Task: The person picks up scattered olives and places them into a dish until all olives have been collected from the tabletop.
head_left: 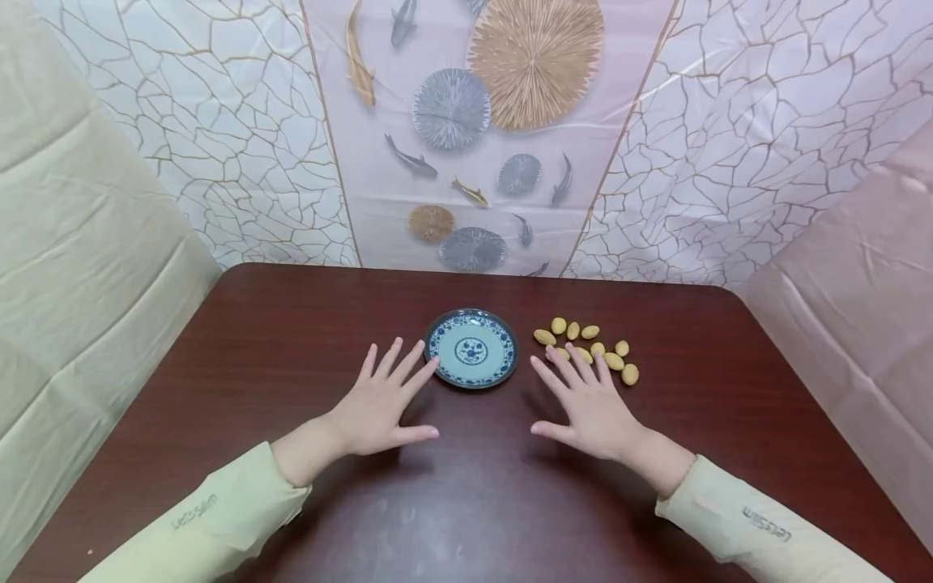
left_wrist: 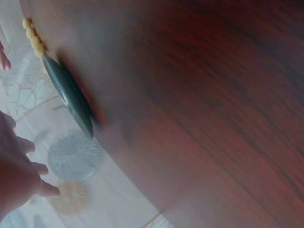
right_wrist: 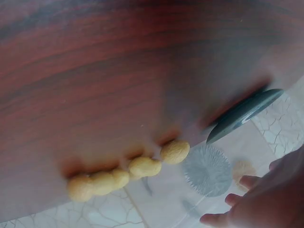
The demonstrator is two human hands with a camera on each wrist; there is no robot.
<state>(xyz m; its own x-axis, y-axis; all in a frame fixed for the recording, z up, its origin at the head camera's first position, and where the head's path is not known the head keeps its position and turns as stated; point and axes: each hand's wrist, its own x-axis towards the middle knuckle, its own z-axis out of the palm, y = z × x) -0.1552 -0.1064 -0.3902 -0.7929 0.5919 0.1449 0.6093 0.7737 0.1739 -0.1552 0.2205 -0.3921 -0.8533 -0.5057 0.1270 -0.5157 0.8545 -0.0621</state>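
A round plate (head_left: 472, 374) with a pale blue middle, a blue floral band and a dark rim lies flat on the table. To its right several small yellow, potato-like lumps (head_left: 630, 374) are scattered in a loose group. My left hand (head_left: 370, 413), fingers spread, hovers left of the plate, its index fingertip overlapping the rim in the head view. Spread likewise, my right hand (head_left: 596, 414) is over the near side of the yellow lumps, its fingertips covering parts of some. Both hands hold nothing. From the right wrist, the lumps (right_wrist: 175, 152) look rounded and slightly rough.
The dark reddish-brown wooden table (head_left: 466, 502) has rounded far corners. Behind it hangs a patterned cloth (head_left: 521, 235) with fish and round leaf shapes. Beige fabric walls (head_left: 87, 243) flank both sides. Pale green sleeves (head_left: 219, 510) cover the forearms.
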